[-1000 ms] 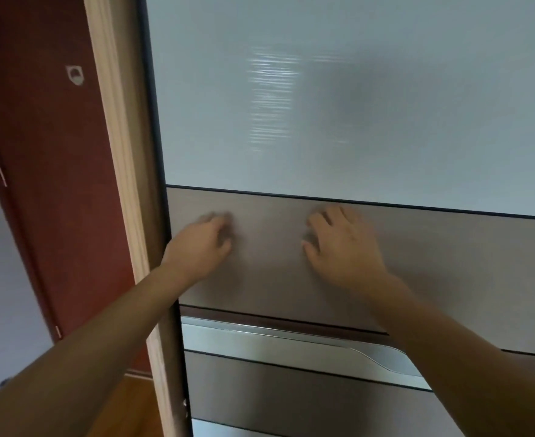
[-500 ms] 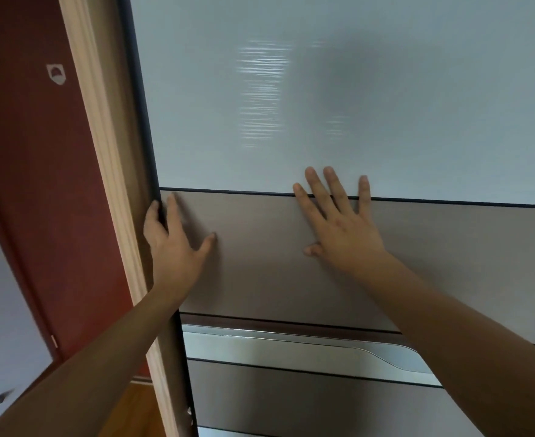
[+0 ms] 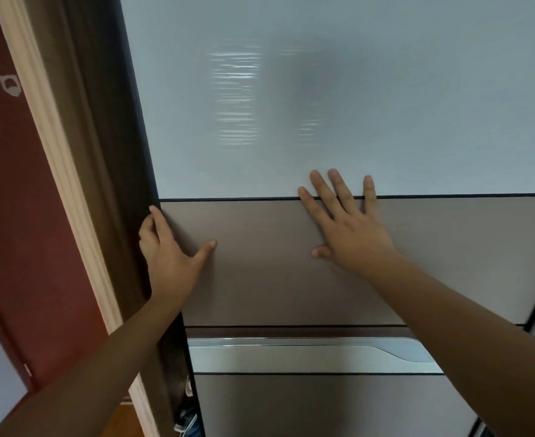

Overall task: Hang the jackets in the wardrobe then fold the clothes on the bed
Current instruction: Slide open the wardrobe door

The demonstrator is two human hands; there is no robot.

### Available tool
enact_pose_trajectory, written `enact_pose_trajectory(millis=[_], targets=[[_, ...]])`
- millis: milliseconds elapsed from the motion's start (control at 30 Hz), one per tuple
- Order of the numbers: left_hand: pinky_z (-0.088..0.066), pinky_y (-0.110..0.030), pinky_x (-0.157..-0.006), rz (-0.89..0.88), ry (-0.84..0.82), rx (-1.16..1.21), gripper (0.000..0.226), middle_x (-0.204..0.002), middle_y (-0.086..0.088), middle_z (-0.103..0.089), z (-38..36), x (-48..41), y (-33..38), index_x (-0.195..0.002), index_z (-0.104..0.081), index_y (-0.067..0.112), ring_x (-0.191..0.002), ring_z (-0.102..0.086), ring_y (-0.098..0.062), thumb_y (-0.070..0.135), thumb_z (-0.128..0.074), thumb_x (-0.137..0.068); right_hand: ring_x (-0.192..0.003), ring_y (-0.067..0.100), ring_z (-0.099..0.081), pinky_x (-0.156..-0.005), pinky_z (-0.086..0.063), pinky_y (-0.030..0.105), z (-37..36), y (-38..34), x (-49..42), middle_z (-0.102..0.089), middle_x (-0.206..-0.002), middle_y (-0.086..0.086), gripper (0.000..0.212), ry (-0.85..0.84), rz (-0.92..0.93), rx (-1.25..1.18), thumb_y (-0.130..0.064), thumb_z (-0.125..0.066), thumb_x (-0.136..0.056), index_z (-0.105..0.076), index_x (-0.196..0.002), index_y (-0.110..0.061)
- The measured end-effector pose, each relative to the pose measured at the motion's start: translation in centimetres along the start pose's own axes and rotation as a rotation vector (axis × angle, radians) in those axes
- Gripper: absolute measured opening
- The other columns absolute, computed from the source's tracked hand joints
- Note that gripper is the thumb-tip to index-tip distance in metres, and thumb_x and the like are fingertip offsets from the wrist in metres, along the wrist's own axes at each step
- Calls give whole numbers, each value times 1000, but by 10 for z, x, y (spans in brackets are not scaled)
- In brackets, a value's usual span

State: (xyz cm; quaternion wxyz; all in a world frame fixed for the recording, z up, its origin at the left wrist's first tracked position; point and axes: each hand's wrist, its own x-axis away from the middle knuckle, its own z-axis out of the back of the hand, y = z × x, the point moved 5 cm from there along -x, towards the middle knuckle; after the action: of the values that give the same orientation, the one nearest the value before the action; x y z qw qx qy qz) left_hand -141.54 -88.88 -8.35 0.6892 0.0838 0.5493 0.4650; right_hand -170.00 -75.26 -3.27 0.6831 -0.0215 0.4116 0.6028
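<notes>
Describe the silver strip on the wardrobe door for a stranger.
Find the wardrobe door, white above and taupe below. Below the upper taupe panel runs the silver strip. It alone is shiny metal, with a curved step near its right end.

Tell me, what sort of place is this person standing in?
Most likely a bedroom at home: a tall sliding wardrobe door with glossy white and taupe panels, what looks like clothes in the dark gap at its left edge, and a reddish-brown room door beside it.

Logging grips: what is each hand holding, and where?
Left hand grips the wardrobe door by its left edge; right hand holds nothing, pressing flat on its front.
</notes>
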Motion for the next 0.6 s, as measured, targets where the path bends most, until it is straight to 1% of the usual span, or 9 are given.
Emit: enact_pose_trajectory(millis=[67,200,267,500,600], targets=[[-24,-41,-121,-21,2,-17,127,-162,-11,-15,-9,6,10,-162,2,16,-147,-21,-31,48,-85,-75,-154,33,25,-115,-2,76,-4,12,7,30,-166,8,131,-8,-8,11,-74,-67,-77,20,-160,-23],[-19,-38,-120,-84,-31,-52,132,-162,-15,-13,-26,16,26,-162,4,13,-147,-19,-32,47,-87,-73,-155,33,20,-114,-3,77,-12,38,20,25,-168,8,133,-13,-30,24,-72,-72,-74,14,-162,-22],[-18,-38,-119,-114,-50,-62,133,-161,-17,-14,-35,20,32,-161,5,13,-146,-19,-34,48,-87,-72,-155,33,22,-115,-2,77,-15,51,27,27,-167,9,133,-29,-38,28,-72,-71,-75,16,-161,-22],[-27,-50,-121,-152,-52,-33,134,-160,-21,-17,-69,35,62,-161,4,11,-144,-23,-38,50,-87,-70,-154,35,24,-115,-3,76,-24,93,53,30,-166,10,129,-73,-67,25,-69,-69,-79,17,-161,-21],[-29,-51,-120,-145,-64,-62,134,-159,-22,-18,-80,45,81,-161,4,10,-143,-26,-39,54,-84,-71,-154,34,24,-117,-2,75,-27,112,64,29,-166,9,130,-86,-91,21,-68,-71,-78,17,-161,-21]])
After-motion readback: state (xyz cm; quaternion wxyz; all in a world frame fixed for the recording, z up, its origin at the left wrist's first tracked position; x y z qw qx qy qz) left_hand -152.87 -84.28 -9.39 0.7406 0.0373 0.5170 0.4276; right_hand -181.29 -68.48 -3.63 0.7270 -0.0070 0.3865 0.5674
